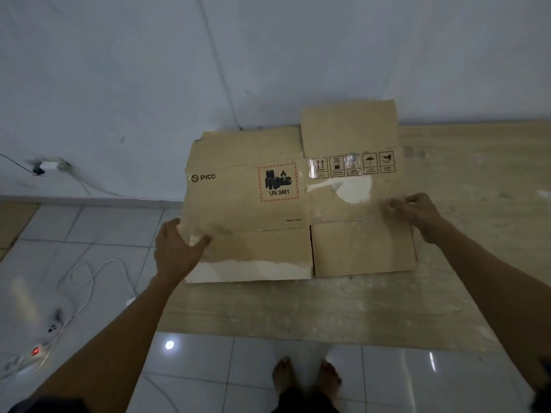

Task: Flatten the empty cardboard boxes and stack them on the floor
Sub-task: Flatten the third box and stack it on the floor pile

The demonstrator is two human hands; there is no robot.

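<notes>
Flattened box [253, 204]: left hand [176, 251] fingers wrapped round left edge, right hand [417, 214] fingers pinching right edge. Risk: loose near flaps [362, 248] fold under, box lies crooked.

Dim, bluish light; glare spots on glossy floor tiles [190, 347]; edges blurred.

1. I see one flattened PICO cardboard box [268, 234]: brown, printed face towards me, with a UN 3481 battery label, handling symbols and torn white patches.
2. It is spread flat, flaps unfolded, with its upper flap against the base of the wall [119, 84].
</notes>
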